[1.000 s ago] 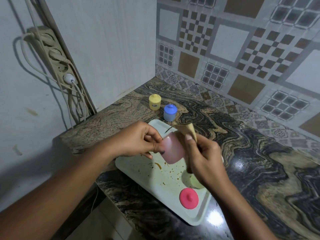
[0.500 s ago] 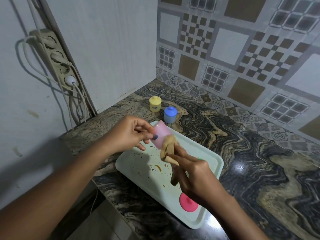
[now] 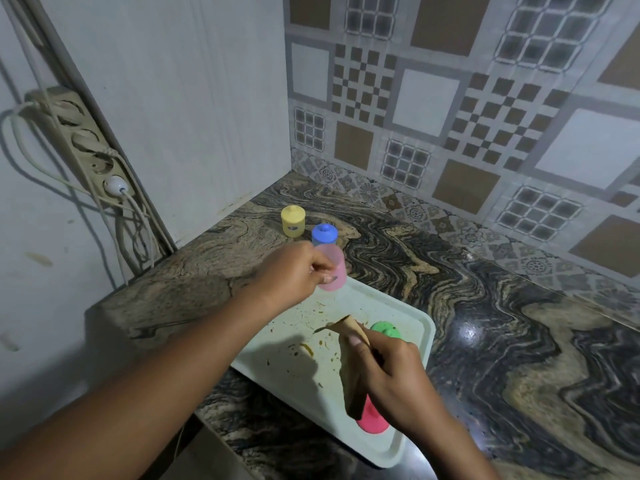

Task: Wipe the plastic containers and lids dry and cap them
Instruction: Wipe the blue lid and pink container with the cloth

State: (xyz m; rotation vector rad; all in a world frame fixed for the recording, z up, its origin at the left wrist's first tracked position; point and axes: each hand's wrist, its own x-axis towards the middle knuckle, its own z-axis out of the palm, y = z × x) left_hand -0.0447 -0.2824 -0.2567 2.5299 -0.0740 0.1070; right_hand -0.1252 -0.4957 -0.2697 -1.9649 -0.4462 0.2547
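Your left hand (image 3: 294, 271) gripped the pink plastic container (image 3: 334, 268), with thumb and fingers curled round its side. You held it roughly upright at the far corner of the tray (image 3: 412, 317). From the head view it overlapped the lower edge of the blue capped container (image 3: 324, 234); whether the two touched could not be told.

Your right hand (image 3: 391, 375) was closed round a brown cloth (image 3: 351, 368). One point of the cloth stuck up past your thumb and the rest hung down below your palm. That hand hovered over the near half of the tray, well apart from the pink container.

The pink lid (image 3: 372, 419) lay on the tray near its front corner, partly covered by the hanging cloth and your right hand. A green plastic piece (image 3: 384, 330) sat on the tray just beyond your right knuckles; you could not make out whether it was a lid alone or a capped container. The pale tray carried brown smears and specks across its middle.

Behind the tray, the yellow capped container (image 3: 293, 220) stood on the marbled countertop (image 3: 502, 341), just beside the blue one and nearer the corner of the walls. On the left wall a power strip (image 3: 79, 143) hung at a slant with a white plug (image 3: 116, 186) in its lowest socket, its cables trailing down. Patterned tiles (image 3: 450, 116) covered the back wall.
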